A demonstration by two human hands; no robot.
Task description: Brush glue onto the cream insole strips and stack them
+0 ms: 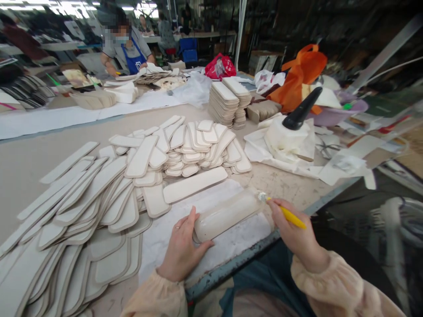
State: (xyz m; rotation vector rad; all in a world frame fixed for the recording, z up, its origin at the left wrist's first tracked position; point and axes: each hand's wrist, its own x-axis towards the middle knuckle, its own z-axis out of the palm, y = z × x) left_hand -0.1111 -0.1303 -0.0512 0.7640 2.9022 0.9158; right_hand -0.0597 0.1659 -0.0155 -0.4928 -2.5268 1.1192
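Note:
A long beige panel [228,213] with rounded corners lies on white paper [231,242] near the table's front edge. My left hand [185,244] rests at the panel's left end, thumb and fingers spread around that end. In my right hand [297,229] is a brush with a yellow handle [291,216], its white-smeared tip touching the panel's far right end. Part of the panel's surface looks wet. Just behind it lies another pale panel [194,185]. A large heap of similar panels [109,193] spreads to the left and behind.
Stacked panels [224,103] stand farther back. A white tub with a black cone-shaped piece [302,110] sits at the right, by an orange bag [300,75] and a purple basin [343,110]. Across the table, a person in a blue apron [134,55] handles pieces.

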